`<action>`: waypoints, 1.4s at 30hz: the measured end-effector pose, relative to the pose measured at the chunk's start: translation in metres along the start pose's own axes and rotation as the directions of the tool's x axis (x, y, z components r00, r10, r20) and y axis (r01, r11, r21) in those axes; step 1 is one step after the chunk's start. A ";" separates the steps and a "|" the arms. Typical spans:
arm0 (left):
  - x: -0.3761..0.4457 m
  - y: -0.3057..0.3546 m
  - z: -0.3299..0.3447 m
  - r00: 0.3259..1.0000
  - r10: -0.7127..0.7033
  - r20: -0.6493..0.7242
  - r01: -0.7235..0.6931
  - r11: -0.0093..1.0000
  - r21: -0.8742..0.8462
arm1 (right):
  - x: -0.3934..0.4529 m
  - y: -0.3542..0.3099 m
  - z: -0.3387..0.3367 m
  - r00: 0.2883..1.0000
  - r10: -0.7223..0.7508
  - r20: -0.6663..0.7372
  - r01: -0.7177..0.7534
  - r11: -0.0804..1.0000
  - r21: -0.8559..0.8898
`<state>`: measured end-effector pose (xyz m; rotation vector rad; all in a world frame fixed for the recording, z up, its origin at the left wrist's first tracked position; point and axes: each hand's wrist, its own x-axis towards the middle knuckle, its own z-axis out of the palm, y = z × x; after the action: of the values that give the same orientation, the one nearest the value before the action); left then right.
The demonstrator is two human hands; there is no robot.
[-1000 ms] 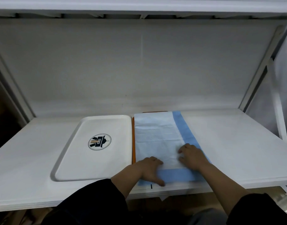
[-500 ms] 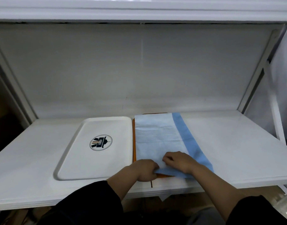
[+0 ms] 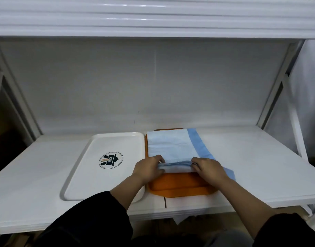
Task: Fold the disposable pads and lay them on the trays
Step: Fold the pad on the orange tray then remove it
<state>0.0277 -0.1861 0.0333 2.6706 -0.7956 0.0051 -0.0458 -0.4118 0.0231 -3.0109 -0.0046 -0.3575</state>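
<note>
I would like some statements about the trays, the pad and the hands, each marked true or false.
1. Both hands, left hand and right hand, grip the near edge of the pad. True.
2. The pad lies on the white tray. False: it lies on the orange tray.
3. The white tray carries a round logo. True.
4. The orange tray stands left of the white tray. False: it stands to its right.

The shelf (image 3: 251, 157) lies bare from the orange tray (image 3: 179, 186) to its right edge. The left end is bare too, beyond the white tray (image 3: 103, 182). Both trays crowd the middle by the front edge. The overhead shelf (image 3: 153, 20) caps the reach above.
</note>
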 end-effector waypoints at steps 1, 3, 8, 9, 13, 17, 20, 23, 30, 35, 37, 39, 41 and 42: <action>0.000 -0.003 -0.001 0.999 -0.034 -0.009 0.033 0.998 -0.052 | 0.000 0.001 -0.004 0.999 -0.029 -0.013 0.029 1.000 0.004; 0.001 -0.007 -0.004 0.993 -0.108 -0.052 0.095 0.975 -0.201 | 0.000 0.003 -0.011 0.997 -0.079 -0.026 0.079 0.997 -0.006; 0.001 -0.010 -0.011 0.976 -0.185 -0.114 0.115 0.885 -0.451 | -0.006 0.026 -0.022 0.995 0.103 0.004 -0.102 0.991 -0.081; 0.001 -0.011 -0.012 0.973 -0.196 -0.122 0.116 0.871 -0.478 | -0.007 0.030 -0.024 0.986 0.163 -0.016 -0.164 0.984 -0.071; 0.001 -0.015 -0.016 0.942 -0.274 -0.193 0.119 0.813 -0.570 | -0.010 0.038 -0.037 0.934 0.338 -0.118 -0.319 0.935 0.154; 0.003 -0.015 -0.024 0.895 -0.329 -0.300 0.101 0.806 -0.583 | -0.009 0.034 -0.053 0.869 0.443 -0.222 -0.313 0.837 0.448; 0.006 -0.014 -0.028 0.865 -0.356 -0.354 0.089 0.803 -0.589 | -0.005 0.028 -0.060 0.796 0.529 -0.294 -0.303 0.769 0.563; 0.012 -0.013 -0.032 0.854 -0.398 -0.336 0.108 0.766 -0.633 | 0.004 0.026 -0.061 0.720 0.630 -0.291 -0.305 0.664 0.683; 0.036 -0.017 -0.033 0.932 -0.358 0.061 0.202 0.371 -0.906 | 0.030 0.040 -0.042 0.725 0.681 -0.106 -0.314 0.463 0.829; 0.058 -0.034 -0.016 0.936 -0.328 0.130 0.273 0.440 -0.855 | 0.054 0.052 -0.026 0.704 0.706 -0.071 -0.323 0.408 0.854; 0.069 -0.038 -0.007 0.932 -0.357 0.061 0.245 0.497 -0.832 | 0.062 0.060 -0.019 0.721 0.690 -0.060 -0.294 0.383 0.876; 0.079 -0.040 0.000 0.923 -0.384 0.003 0.213 0.506 -0.836 | 0.065 0.066 -0.016 0.749 0.662 -0.011 -0.269 0.319 0.909; 0.091 -0.042 0.008 0.918 -0.397 -0.009 0.210 0.503 -0.839 | 0.067 0.075 -0.012 0.784 0.615 0.084 -0.286 0.236 0.929; 0.096 -0.045 0.013 0.917 -0.399 -0.010 0.213 0.509 -0.834 | 0.068 0.079 -0.010 0.804 0.574 0.154 -0.319 0.198 0.927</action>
<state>0.1310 -0.2064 0.0165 1.7993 -0.1337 -0.1490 0.0197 -0.4922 0.0397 -1.6358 0.5214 -0.4254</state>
